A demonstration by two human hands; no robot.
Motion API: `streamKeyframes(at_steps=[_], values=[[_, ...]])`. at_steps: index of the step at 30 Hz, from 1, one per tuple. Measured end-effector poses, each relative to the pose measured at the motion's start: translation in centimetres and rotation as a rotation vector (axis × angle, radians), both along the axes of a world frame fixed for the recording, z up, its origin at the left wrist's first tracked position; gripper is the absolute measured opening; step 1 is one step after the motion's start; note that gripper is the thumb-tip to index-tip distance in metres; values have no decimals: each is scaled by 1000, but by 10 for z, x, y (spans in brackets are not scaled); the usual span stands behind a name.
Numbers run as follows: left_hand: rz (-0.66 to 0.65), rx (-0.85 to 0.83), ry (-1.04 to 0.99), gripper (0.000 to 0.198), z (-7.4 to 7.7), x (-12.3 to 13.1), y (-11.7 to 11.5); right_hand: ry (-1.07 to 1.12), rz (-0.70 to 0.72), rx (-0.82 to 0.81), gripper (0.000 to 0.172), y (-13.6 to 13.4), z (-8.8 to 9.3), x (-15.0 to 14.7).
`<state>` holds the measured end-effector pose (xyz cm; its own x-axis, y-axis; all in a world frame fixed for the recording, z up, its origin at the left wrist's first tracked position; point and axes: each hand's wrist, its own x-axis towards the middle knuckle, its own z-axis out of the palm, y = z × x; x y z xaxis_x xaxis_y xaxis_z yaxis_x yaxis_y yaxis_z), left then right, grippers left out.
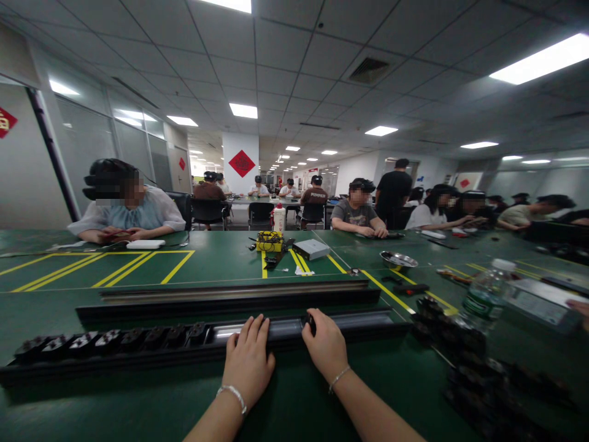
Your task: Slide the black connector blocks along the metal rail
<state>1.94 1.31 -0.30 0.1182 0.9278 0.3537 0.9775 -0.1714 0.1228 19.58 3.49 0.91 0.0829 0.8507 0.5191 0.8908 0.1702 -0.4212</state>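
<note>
A long black rail (363,321) lies crosswise on the green table before me. Several small black modules (151,336) sit in a row along its left part, two of them with whitish tops. My left hand (248,356) rests on the rail just right of this row, fingers stretched out and holding nothing. Farther right on the rail, my right hand (324,344) is closed around a small black module (311,324), mostly hidden by the fingers. Between my hands the rail's channel shows a shiny grey floor.
Behind the rail lie other long strips (230,299). At right are a pile of black modules (460,344), a water bottle (490,294) and a metal bowl (398,260). A yellow object with black cable (269,240) and a grey box (311,249) stand farther back. People sit around the table.
</note>
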Motion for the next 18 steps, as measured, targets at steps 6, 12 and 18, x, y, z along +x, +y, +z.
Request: streamKeyframes(at_steps=[6, 12, 18], values=[[3, -24, 6, 58, 4, 2, -2, 17, 5, 4, 36, 2, -3, 2], [9, -49, -1, 58, 7, 2, -4, 14, 1, 5, 35, 1, -2, 1], [12, -37, 2, 59, 4, 2, -2, 14, 2, 10, 36, 1, -3, 2]])
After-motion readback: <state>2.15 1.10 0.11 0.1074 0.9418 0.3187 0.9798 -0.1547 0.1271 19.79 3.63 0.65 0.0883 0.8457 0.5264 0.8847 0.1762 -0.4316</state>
